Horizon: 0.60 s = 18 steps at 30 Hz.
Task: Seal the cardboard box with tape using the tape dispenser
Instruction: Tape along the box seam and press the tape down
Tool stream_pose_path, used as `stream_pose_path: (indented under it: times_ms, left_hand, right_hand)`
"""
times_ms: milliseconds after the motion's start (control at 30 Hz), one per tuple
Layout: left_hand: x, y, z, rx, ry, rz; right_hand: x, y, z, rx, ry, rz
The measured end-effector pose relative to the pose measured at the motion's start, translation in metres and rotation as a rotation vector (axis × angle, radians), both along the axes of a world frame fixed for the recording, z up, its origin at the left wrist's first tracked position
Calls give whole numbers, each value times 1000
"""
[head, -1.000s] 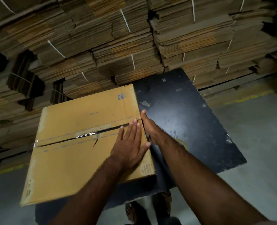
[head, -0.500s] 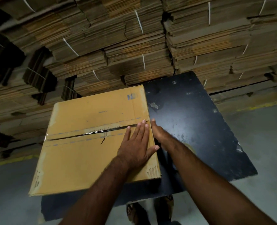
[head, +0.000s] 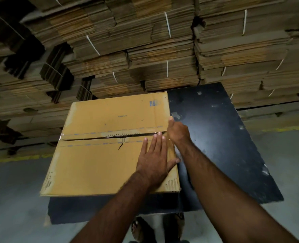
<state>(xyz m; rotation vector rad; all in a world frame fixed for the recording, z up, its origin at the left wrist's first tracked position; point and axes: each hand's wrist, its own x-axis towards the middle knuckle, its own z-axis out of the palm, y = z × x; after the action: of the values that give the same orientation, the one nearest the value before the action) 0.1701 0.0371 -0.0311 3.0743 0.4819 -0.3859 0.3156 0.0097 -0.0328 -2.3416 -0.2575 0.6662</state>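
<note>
Black table: cardboard box under flat, spread left hand; right hand at box's right edge, grip unclear.

We are standing in a packaging warehouse: strapped stacks of flattened cardboard are towering at the far side, above concrete floor.

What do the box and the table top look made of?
Box: tan corrugated cardboard, matte; fluting shows along the torn centre seam. Table: probably painted or laminated board, dull black, with pale scuffs and chipped edges.
</note>
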Motion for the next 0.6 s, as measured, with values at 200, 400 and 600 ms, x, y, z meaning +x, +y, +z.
stream_pose_path:
  times_ms: [200,400,600]
  left_hand:
    - [-16,17,-1,-117,-81,-75]
    - [-48,70,9,-158,-196,9]
    - [-113,163,12,-130,-427,394]
  right_hand:
    - [-10,-11,-9,-4,-11,113]
    - [-32,9,7,28,-390,67]
    - [-112,79,15,145,-575,432]
